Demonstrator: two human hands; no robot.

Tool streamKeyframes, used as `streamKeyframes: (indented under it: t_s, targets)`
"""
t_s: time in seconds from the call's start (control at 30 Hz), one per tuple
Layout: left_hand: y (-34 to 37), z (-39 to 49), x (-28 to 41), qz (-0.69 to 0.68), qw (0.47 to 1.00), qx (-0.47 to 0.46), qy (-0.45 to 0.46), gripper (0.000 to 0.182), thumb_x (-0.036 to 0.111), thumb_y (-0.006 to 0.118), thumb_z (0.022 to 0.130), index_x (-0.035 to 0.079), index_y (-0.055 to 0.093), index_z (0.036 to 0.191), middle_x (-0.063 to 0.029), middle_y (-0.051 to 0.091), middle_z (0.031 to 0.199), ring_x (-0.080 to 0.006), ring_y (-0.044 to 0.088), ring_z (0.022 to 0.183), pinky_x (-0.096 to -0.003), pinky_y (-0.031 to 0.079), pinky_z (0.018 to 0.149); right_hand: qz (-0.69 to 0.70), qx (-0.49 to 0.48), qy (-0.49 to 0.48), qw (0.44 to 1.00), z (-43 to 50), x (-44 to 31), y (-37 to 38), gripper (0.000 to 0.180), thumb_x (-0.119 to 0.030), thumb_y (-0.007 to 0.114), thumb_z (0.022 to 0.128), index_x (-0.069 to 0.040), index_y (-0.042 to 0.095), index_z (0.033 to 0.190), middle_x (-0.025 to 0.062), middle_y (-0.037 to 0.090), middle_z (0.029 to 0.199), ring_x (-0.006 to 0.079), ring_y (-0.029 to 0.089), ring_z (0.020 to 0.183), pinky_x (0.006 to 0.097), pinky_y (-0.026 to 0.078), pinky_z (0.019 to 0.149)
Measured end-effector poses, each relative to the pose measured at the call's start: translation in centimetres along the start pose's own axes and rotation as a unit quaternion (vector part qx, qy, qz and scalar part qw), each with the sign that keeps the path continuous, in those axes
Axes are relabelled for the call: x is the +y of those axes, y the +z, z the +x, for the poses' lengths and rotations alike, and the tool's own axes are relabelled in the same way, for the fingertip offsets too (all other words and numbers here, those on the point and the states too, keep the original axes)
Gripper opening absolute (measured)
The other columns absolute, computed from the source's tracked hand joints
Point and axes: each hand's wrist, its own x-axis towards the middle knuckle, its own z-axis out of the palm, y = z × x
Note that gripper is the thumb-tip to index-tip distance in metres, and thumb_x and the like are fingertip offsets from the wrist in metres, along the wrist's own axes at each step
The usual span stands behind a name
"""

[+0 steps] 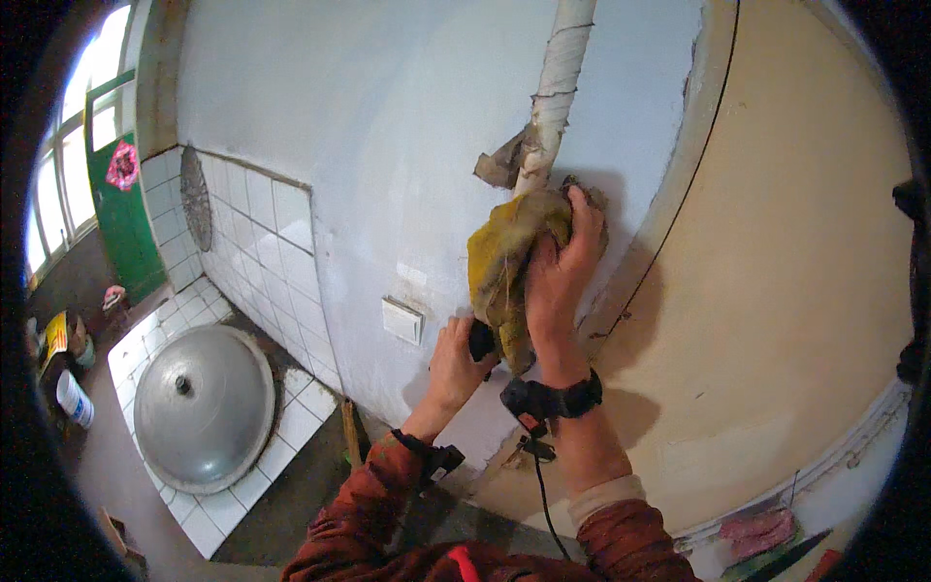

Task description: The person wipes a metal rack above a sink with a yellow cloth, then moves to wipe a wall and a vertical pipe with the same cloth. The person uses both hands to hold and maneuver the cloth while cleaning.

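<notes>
A white wrapped pipe (564, 65) runs down the pale blue wall, with a loose flap of brownish wrapping (500, 158) near its lower end. A dirty yellow-brown cloth (498, 265) hangs around the pipe's lower part and hides what lies beneath. My right hand (564, 291) grips the cloth from the right, its fingers curled toward the pipe. Below and left, my left hand (458, 364) has its fingers around a dark rounded object (481, 340) at the cloth's lower edge; what it is cannot be made out. Both wrists wear black straps with small devices.
A white wall switch (402, 320) sits left of my left hand. Further left, a domed metal wok lid (204, 407) covers part of a white-tiled stove (273, 458). A thin dark wire (687, 196) runs down the wall to the right. A black cable (544, 495) hangs below my right wrist.
</notes>
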Motion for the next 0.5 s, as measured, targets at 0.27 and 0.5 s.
streamKeyframes:
  t_s: [0.27,0.5]
  targets:
    - [1.1,0.2,-3.4,-0.026,0.999,-0.043,-0.021,0.046,0.006,0.075,0.076,0.005,0.058,0.118,-0.0165,0.059,0.108,-0.0427,0.059,0.100,-0.0459,0.050,0.080,-0.235,0.034,0.001,0.971,2.2,-1.0,4.5,0.076,-0.010,0.083,0.071,0.003,0.043,0.134,0.0252,0.052,0.122,0.0454,0.053,0.114,0.0504,0.045,0.097]
    - [4.0,-0.3,-6.4,-0.228,0.973,0.020,0.015,0.049,0.009,0.079,0.075,0.001,0.056,0.118,-0.0183,0.058,0.107,-0.0399,0.057,0.101,-0.0417,0.047,0.087,-0.300,0.024,0.050,0.952,1.1,-1.0,5.5,0.073,-0.019,0.086,0.069,0.000,0.046,0.127,0.0196,0.058,0.111,0.0424,0.059,0.103,0.0489,0.050,0.086]
